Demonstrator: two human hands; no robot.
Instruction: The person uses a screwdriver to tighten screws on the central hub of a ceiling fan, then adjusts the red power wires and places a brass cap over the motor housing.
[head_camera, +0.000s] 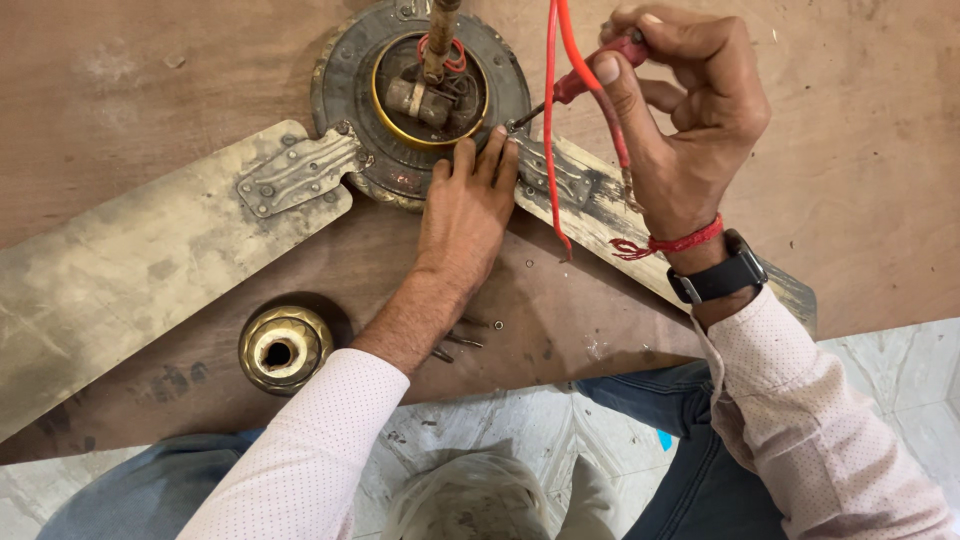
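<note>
A dirty ceiling fan motor (350, 90) lies on a brown wooden board, with a brass ring and a capacitor in its open centre. My left hand (466, 205) rests flat on the motor's near rim, fingers spread on the housing. My right hand (690, 120) grips a red-handled screwdriver (590, 75), its tip touching the rim just beside my left fingertips. Red wires (550, 120) hang down in front of my right hand. Two dusty blades run out from the motor, a left blade (130, 260) and a right blade (610, 215).
A brass bell-shaped fan cover (285, 348) stands on the board near its front edge. Loose screws (462, 340) lie by my left wrist. A plastic bag (470, 500) sits between my knees on the tiled floor.
</note>
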